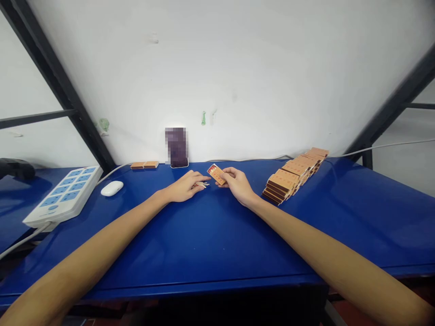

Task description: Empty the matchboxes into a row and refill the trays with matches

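Note:
My right hand grips a small orange matchbox between thumb and fingers, tilted above the blue tabletop. The box's far left end is slid open, and red match heads show in it. Just left of it, my left hand rests low over the table, its thumb and fingers closed around several pale matchsticks. Their tips stick out toward the matchbox; the other ends are hidden by the fingers. One outstretched finger of this hand comes close to the box.
Stacked matchboxes lean in a long row at right. Two more matchboxes lie by the wall, near a phone propped upright. A white earbud case and a power strip with its cable sit at left on the blue table.

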The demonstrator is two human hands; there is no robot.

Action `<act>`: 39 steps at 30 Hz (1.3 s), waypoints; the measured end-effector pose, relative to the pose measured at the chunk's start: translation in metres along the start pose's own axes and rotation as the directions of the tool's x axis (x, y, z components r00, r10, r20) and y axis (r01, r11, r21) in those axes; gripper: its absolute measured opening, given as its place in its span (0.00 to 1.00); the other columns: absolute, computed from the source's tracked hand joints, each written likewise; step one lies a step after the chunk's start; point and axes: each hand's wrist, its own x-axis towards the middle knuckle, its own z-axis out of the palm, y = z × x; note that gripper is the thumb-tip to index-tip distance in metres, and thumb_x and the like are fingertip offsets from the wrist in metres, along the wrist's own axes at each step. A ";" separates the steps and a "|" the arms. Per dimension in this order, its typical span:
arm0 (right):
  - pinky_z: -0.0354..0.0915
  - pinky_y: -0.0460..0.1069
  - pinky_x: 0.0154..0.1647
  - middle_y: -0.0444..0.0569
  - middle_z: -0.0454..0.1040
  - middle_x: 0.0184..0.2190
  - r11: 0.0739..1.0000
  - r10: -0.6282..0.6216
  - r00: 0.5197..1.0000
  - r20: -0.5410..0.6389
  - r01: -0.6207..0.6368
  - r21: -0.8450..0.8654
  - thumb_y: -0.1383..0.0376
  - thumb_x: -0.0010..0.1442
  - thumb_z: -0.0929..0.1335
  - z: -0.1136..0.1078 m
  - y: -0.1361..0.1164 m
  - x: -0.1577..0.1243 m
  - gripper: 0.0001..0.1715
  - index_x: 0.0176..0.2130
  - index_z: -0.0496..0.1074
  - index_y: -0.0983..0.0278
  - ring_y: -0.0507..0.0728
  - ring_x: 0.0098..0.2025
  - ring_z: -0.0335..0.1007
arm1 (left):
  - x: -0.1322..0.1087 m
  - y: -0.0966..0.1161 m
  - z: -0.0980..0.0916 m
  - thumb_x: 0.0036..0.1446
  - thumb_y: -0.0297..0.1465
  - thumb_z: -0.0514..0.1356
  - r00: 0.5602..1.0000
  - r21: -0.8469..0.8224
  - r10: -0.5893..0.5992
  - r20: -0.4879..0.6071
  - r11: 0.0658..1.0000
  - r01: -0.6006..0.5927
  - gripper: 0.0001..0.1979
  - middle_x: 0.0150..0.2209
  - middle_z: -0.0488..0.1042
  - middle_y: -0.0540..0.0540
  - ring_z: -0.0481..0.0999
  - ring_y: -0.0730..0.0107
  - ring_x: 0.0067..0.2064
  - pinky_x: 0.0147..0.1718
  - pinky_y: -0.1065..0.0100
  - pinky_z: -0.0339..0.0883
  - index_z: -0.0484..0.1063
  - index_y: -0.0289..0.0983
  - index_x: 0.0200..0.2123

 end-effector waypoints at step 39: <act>0.69 0.50 0.44 0.44 0.72 0.33 0.963 -0.018 0.998 -0.057 0.033 0.269 0.55 0.60 0.63 0.085 0.031 0.040 0.10 0.33 0.61 0.58 0.56 0.40 0.72 | 0.006 -0.021 0.026 0.66 0.39 0.41 0.599 -0.765 -0.731 -0.325 0.576 0.288 0.24 0.57 0.74 0.42 0.72 0.60 0.60 0.58 0.55 0.68 0.66 0.39 0.57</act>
